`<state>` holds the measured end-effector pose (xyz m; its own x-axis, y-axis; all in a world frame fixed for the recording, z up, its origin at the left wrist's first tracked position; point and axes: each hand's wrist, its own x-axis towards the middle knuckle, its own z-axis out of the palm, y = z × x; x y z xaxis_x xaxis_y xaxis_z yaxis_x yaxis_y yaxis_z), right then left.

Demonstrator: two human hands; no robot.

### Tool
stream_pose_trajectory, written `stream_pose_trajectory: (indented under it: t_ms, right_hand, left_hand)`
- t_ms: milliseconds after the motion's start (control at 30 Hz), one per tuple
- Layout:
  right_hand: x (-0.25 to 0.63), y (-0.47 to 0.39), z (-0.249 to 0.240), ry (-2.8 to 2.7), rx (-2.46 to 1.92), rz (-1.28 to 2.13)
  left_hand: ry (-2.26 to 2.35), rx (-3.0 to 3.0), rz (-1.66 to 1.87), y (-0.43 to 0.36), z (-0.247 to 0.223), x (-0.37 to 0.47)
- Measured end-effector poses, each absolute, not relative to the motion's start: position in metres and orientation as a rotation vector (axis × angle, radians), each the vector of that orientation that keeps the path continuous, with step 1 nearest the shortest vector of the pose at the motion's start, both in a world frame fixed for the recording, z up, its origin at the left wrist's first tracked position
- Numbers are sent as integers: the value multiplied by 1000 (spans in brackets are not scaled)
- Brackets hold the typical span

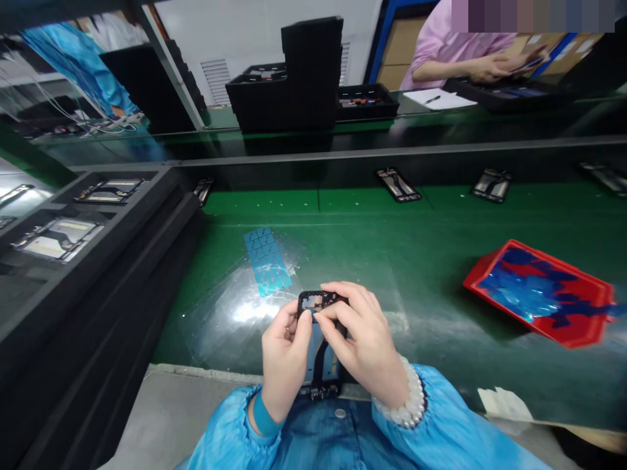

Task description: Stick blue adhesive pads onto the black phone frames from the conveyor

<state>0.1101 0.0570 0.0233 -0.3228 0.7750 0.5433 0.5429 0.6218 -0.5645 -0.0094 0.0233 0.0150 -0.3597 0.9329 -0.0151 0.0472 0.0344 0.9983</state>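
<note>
A phone frame (326, 365) with a black rim, a pale blue back and a dark flex cable is held upright in front of my body, near the bench edge. My left hand (287, 356) is closed on its upper left side, the thumb over the face. At the top end, my right hand (360, 336) has its fingertips pinched together, touching the frame. A small dark blue bit shows by the thumbs; whether the right fingertips grip it, I cannot tell. Just beyond the hands lies a blue sheet of cut stickers (267, 261) on clear film.
A red bin (588, 316) of blue film scraps stands at right. Black foam trays (181, 215) with phone frames stack at left. Several more phone frames, such as one phone part (399, 185), lie along the bench's back. Across the divider, a person in pink (441, 52) works.
</note>
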Motion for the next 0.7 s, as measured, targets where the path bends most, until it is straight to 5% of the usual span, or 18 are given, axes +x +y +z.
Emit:
stream_pose_trajectory:
  t_ms: [267, 700]
  right_hand:
    - [103, 50, 21, -1949, -1113, 154]
    - [101, 51, 22, -1938, -1092, 292]
  left_hand:
    - [1553, 1058, 1496, 23, 13, -5]
    - [1614, 1005, 1489, 20, 12, -5]
